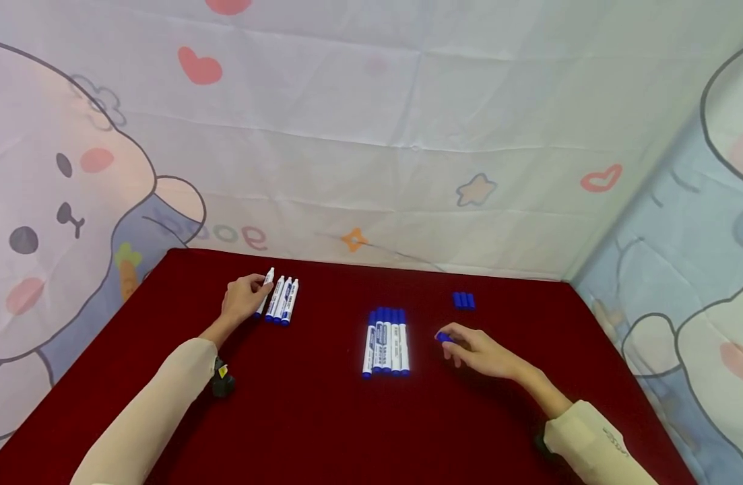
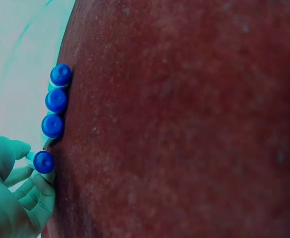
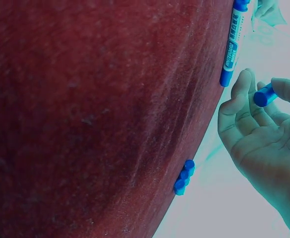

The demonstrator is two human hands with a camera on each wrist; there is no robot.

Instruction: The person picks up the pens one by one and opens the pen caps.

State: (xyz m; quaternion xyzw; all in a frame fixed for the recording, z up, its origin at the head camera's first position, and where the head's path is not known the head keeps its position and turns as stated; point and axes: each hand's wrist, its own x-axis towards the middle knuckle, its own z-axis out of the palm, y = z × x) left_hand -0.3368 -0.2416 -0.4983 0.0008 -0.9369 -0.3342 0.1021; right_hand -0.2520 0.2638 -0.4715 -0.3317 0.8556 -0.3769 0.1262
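My left hand [image 1: 245, 296] pinches an uncapped whiteboard marker [image 1: 269, 277] at the left end of a row of uncapped markers [image 1: 283, 300]. In the left wrist view the held marker's blue end [image 2: 44, 162] points at the camera, slightly apart from the row's three blue ends [image 2: 56, 100]. My right hand [image 1: 481, 351] holds a blue marker cap [image 1: 444, 336] between thumb and fingers, above the table. The cap [image 3: 265, 95] also shows in the right wrist view. Several capped markers [image 1: 386, 342] lie side by side mid-table, left of my right hand.
Three blue caps [image 1: 464, 300] lie together at the back right of the dark red tablecloth [image 1: 322, 417]. A printed cloth backdrop [image 1: 371, 135] hangs behind the table and along its right side.
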